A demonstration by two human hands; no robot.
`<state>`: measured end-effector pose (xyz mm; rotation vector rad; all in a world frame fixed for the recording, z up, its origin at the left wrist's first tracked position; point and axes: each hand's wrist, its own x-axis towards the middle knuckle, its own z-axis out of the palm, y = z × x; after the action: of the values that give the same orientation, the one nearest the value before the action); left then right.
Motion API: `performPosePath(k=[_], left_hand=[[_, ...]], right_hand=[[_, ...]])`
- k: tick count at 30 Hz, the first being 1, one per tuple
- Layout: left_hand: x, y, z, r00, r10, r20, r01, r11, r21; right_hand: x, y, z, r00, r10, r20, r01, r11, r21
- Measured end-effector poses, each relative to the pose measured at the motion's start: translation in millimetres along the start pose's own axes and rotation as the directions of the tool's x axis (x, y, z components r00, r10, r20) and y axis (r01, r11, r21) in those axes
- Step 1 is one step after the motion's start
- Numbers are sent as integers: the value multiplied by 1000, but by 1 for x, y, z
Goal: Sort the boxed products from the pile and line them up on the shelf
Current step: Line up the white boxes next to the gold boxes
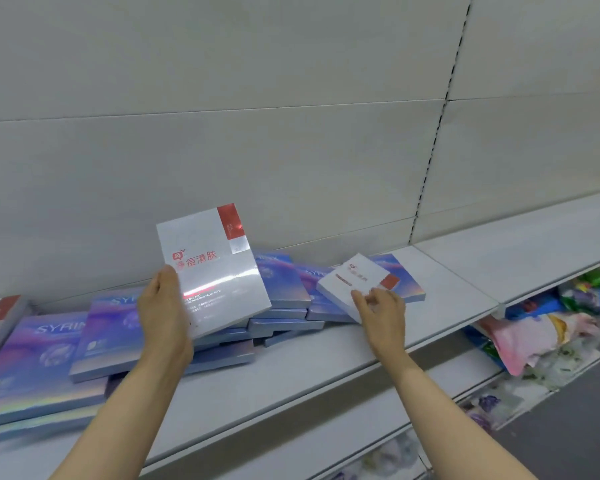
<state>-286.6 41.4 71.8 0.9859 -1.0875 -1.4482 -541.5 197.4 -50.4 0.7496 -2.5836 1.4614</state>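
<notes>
While purple boxes (45, 355) read SYRIN, hands grip white boxes

**Both your hands are closed on boxes**

Your left hand (163, 303) is raised, thumb on the front of a white box (212, 268) and fingers hidden behind it. Your right hand (381, 310) reaches forward with the forearm extended, its fingers (361, 299) pinching the near edge of a smaller white box (354, 278).

The white box (215, 268) reads "净痘清肤" in red; the iridescent boxes (42, 355) read "SYRIN".
</notes>
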Motion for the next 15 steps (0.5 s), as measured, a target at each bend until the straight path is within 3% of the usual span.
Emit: performPosePath(k=[3, 6, 10, 15], left_hand=[[-5, -4, 9, 1000, -12, -15, 11, 1000, -14], [-9, -9, 11, 1000, -30, -1, 30, 999, -34], [-16, -13, 4, 999, -36, 20, 36, 999, -23], [-20, -11, -11, 999, -49, 16, 49, 999, -10]], right_hand=[[5, 6, -10, 939, 334, -85, -340, 938, -62], [17, 6, -16, 838, 538, 86, -545, 830, 121], [36, 12, -24, 782, 600, 171, -595, 636, 491], [32, 23, -22, 755, 653, -58, -523, 654, 547]])
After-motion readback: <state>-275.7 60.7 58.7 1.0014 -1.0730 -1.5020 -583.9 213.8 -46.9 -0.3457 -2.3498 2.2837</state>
